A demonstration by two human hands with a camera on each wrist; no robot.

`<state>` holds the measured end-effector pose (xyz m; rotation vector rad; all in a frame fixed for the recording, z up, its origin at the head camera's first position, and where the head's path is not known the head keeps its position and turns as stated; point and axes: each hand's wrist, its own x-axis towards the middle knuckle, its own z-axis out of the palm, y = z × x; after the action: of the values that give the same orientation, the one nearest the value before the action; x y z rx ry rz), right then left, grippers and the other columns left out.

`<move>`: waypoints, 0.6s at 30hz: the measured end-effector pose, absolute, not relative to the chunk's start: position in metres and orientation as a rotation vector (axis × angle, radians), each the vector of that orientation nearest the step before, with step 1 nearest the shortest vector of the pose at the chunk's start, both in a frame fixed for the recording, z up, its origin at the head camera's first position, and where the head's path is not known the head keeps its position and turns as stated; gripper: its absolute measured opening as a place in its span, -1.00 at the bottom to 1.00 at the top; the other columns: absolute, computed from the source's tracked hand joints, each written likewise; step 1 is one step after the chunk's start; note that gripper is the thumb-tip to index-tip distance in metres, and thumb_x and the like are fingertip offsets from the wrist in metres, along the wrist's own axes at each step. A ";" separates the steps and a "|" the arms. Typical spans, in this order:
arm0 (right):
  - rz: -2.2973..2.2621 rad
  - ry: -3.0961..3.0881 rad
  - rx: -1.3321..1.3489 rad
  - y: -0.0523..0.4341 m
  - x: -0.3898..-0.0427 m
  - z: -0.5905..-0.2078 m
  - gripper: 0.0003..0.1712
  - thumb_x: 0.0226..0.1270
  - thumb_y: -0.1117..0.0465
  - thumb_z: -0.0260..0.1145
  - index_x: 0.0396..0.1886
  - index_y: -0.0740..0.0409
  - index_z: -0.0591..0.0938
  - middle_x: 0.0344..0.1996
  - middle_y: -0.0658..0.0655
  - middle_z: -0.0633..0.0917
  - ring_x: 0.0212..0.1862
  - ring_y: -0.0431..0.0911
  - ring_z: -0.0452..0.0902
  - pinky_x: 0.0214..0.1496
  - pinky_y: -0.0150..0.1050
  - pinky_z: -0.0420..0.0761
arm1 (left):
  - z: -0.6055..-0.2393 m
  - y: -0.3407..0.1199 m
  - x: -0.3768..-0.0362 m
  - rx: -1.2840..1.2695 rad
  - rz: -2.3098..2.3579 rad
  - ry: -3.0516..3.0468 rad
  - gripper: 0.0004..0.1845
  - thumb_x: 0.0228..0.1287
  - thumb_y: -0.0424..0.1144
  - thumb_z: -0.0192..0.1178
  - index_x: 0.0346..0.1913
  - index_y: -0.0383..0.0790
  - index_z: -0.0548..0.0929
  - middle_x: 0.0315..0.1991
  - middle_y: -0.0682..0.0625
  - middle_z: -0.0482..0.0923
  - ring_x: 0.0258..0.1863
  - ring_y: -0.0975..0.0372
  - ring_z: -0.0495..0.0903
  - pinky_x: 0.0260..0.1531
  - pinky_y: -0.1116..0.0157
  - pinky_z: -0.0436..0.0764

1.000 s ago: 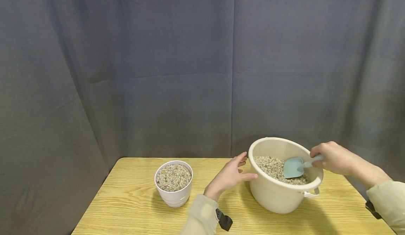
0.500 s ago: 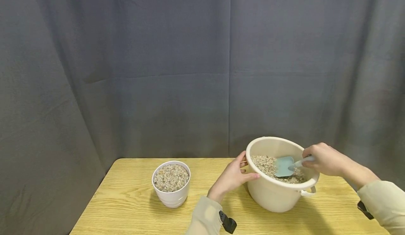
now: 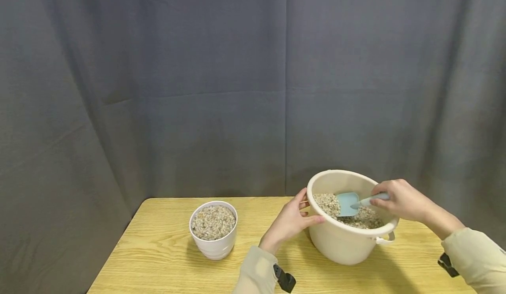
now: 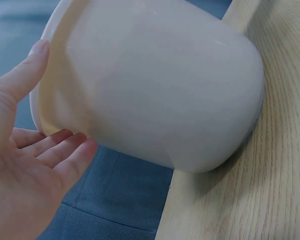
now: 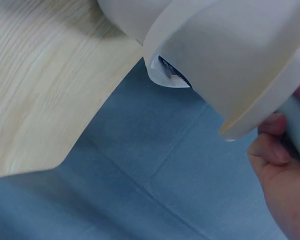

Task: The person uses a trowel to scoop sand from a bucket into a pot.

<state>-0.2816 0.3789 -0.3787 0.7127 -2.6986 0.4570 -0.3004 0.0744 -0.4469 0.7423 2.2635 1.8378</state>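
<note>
A person's right hand [image 3: 399, 199] grips the pale handle of a small light-blue plastic scoop [image 3: 348, 203], its blade now pushed further left across the gravel in the cream plastic bucket [image 3: 348, 241] than a second ago. The left hand [image 3: 291, 221], fingers straight, steadies the bucket's wall on the wooden table [image 3: 158, 250]; the scoop looks ready to load.

Left hand [image 3: 293, 220] flat, fingers straight, thumb up, forearm angled in. Right hand [image 3: 399, 199] curled tight, wrist raised, arm extended inward.
</note>
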 end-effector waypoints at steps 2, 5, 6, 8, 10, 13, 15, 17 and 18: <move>0.476 -2.700 0.690 0.380 -0.282 -0.381 -0.91 0.10 0.23 0.52 -0.42 0.04 0.73 -0.52 -0.16 0.62 -0.49 -0.31 0.39 -0.51 -0.34 0.44 | -0.447 0.074 -0.301 0.746 1.847 2.254 -0.04 0.05 -0.16 0.51 0.50 -0.02 0.21 0.32 -0.03 0.40 0.17 0.17 0.50 0.04 0.31 0.58; 0.512 -2.692 0.642 0.382 -0.282 -0.384 -0.91 0.11 0.23 0.51 -0.41 0.04 0.73 -0.54 -0.16 0.60 -0.52 -0.30 0.36 -0.53 -0.36 0.41 | -0.447 0.073 -0.302 0.766 1.855 2.232 -0.05 0.07 -0.16 0.50 0.50 -0.01 0.21 0.33 -0.04 0.39 0.14 0.16 0.53 0.00 0.33 0.59; 0.530 -2.684 0.628 0.382 -0.282 -0.385 -0.91 0.11 0.23 0.51 -0.42 0.03 0.73 -0.56 -0.17 0.58 -0.54 -0.31 0.36 -0.54 -0.36 0.41 | -0.447 0.073 -0.302 0.770 1.853 2.230 -0.05 0.07 -0.16 0.50 0.50 0.00 0.21 0.33 -0.04 0.38 0.13 0.16 0.53 -0.01 0.34 0.59; 0.567 -2.668 0.622 0.381 -0.283 -0.387 -0.92 0.12 0.24 0.51 -0.42 0.02 0.72 -0.59 -0.18 0.57 -0.56 -0.31 0.36 -0.55 -0.38 0.41 | -0.448 0.073 -0.302 0.775 1.847 2.229 -0.05 0.08 -0.15 0.50 0.51 0.00 0.20 0.34 -0.04 0.37 0.11 0.16 0.54 -0.02 0.35 0.59; 0.604 -2.653 0.627 0.378 -0.283 -0.388 -0.92 0.14 0.24 0.49 -0.42 0.01 0.71 -0.61 -0.19 0.56 -0.58 -0.32 0.36 -0.57 -0.38 0.40 | -0.448 0.073 -0.303 0.778 1.837 2.238 -0.04 0.07 -0.12 0.50 0.51 0.02 0.20 0.36 -0.03 0.36 0.11 0.18 0.54 -0.02 0.35 0.59; 0.642 -2.640 0.632 0.375 -0.283 -0.389 -0.93 0.17 0.24 0.48 -0.41 0.02 0.71 -0.62 -0.19 0.56 -0.59 -0.31 0.36 -0.58 -0.38 0.40 | -0.448 0.073 -0.303 0.784 1.833 2.243 -0.03 0.07 -0.10 0.50 0.52 0.03 0.19 0.36 -0.02 0.36 0.10 0.20 0.55 -0.02 0.35 0.59; 0.662 -2.645 0.616 0.374 -0.282 -0.390 -0.94 0.18 0.24 0.47 -0.40 0.04 0.72 -0.62 -0.17 0.56 -0.59 -0.31 0.35 -0.58 -0.38 0.39 | -0.449 0.072 -0.304 0.784 1.830 2.247 -0.03 0.07 -0.09 0.50 0.52 0.04 0.18 0.36 -0.01 0.36 0.10 0.21 0.54 -0.02 0.37 0.59; 0.688 -2.649 0.596 0.373 -0.281 -0.391 -0.95 0.18 0.24 0.47 -0.38 0.05 0.73 -0.63 -0.17 0.56 -0.59 -0.31 0.35 -0.58 -0.39 0.39 | -0.450 0.072 -0.304 0.771 1.830 2.249 -0.02 0.06 -0.09 0.50 0.52 0.04 0.18 0.35 0.01 0.37 0.11 0.22 0.54 -0.03 0.38 0.59; 0.701 -2.653 0.595 0.372 -0.281 -0.391 -0.96 0.19 0.23 0.47 -0.37 0.06 0.73 -0.62 -0.17 0.57 -0.59 -0.31 0.35 -0.58 -0.38 0.39 | -0.450 0.072 -0.304 0.764 1.831 2.250 -0.01 0.06 -0.09 0.50 0.52 0.04 0.18 0.35 0.02 0.37 0.11 0.23 0.53 -0.04 0.39 0.58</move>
<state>-0.2812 0.3724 -0.3912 0.5951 -2.6527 0.7010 -0.3038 0.0717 -0.4500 0.7637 2.2497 1.8307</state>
